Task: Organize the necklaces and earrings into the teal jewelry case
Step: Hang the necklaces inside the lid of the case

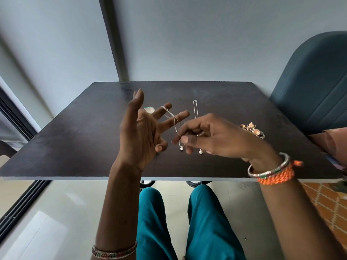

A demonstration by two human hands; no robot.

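Note:
My left hand (139, 130) is raised over the dark table (75, 139), palm up with fingers spread. A thin gold necklace chain (171, 115) is wound round two of its fingers. My right hand (210, 136) pinches the loose end of that chain just to the right. Two silver necklaces lie stretched out on the table: one (181, 145) with a small pendant partly behind my hands, another (195, 109) running under my right hand. A corner of the teal jewelry case (149, 109) shows behind my left hand; most of it is hidden. A heap of earrings (252, 129) lies at the right.
A teal upholstered chair (315, 85) stands against the table's right side. The table's near edge (112, 178) runs above my knees. A grey wall backs the table. Another person's sleeve (336, 141) shows at the far right edge.

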